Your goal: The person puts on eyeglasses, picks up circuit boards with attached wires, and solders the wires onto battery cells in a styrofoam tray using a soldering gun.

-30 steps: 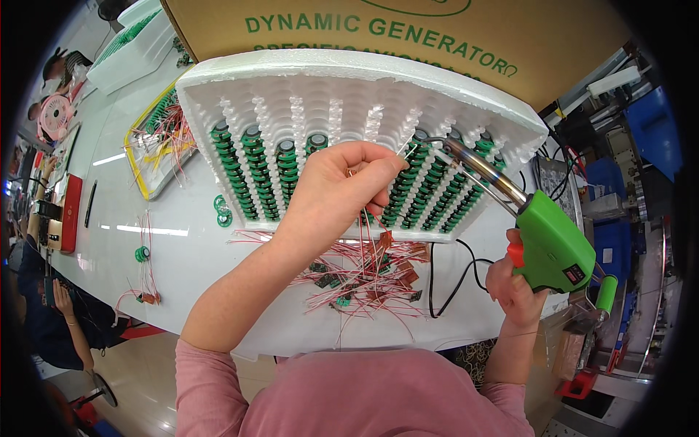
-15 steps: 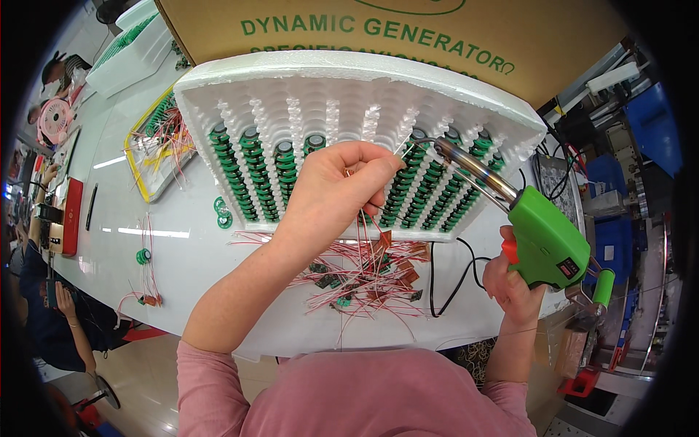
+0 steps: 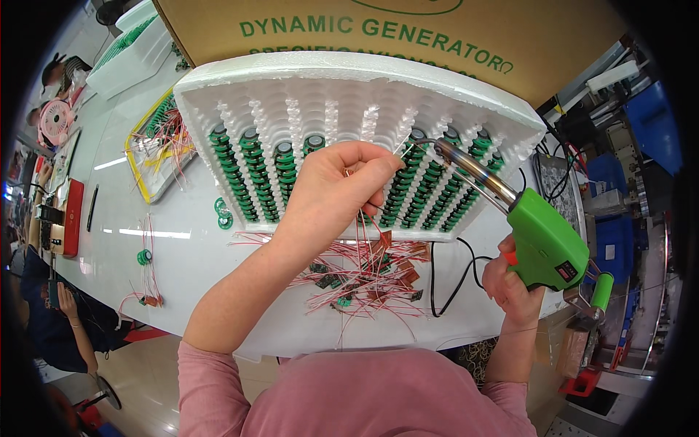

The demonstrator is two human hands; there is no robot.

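Over foam tray (image 3: 349,67), we point green soldering gun (image 3: 547,234), dark label (image 3: 566,272) too small to read, tip (image 3: 429,141) at or just beside pale wire ends (image 3: 408,149). Right hand (image 3: 512,289) grips it, covering more of red trigger (image 3: 512,258) than one second ago. Left hand (image 3: 349,176) pinches wires (image 3: 357,231), forearm (image 3: 244,288) angled across surface (image 3: 204,273). Behind, cardboard box (image 3: 211,18) bears large green lettering (image 3: 331,28).

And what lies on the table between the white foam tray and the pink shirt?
The head view shows heaped red and white wires with small boards, and a black cable.
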